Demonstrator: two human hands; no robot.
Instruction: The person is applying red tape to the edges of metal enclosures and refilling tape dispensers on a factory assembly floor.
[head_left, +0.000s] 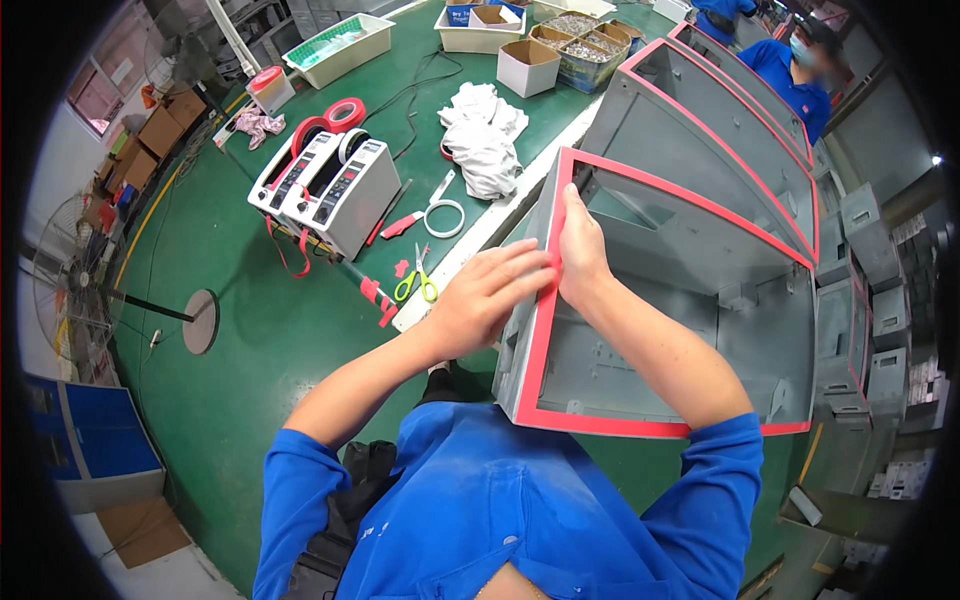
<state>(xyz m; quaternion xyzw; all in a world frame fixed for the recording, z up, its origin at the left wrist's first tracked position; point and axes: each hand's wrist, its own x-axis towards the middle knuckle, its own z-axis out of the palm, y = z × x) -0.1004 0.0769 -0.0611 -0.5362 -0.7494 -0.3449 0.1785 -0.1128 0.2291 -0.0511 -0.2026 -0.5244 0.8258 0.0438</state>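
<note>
1. In the head view, right by both hands, is a big grey box (650, 240) with a red edge (600, 423).
2. The left hand (490, 295) is not holding on; its straight fingers press against the red edge.
3. The right hand (583, 250) touches that edge too, thumb up; some fingers are hidden, so I cannot tell if they grip.
4. Left of the hands is a green table top (425, 165) with a white rim (570, 130). Close to the left hand lie green scissors (428, 288).
5. Past the left hand are two white machines (372, 200) and a white cloth (483, 140).
6. Beyond the right hand are more grey boxes (690, 140) and a person in blue (790, 90).
7. Far left of the left hand, a fan (200, 322) stands on the green floor (250, 420).
</note>
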